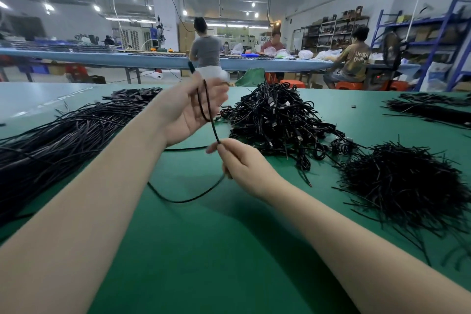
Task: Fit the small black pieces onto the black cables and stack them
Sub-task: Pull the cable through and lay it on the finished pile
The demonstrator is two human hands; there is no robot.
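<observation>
My left hand (188,112) is raised above the green table (204,250), palm toward me, and holds a black cable (209,112) whose looped end hangs across the palm. A small black piece (191,67) sits at the cable's top end near the thumb. My right hand (242,166) pinches the same cable lower down, and the rest trails in a curve over the table. The fingers of the left hand are blurred.
A long bundle of straight black cables (63,140) lies at the left. A heap of coiled cables (277,120) sits in the middle, a pile of short black pieces (402,186) at the right, more cables (428,109) far right. People work at tables behind.
</observation>
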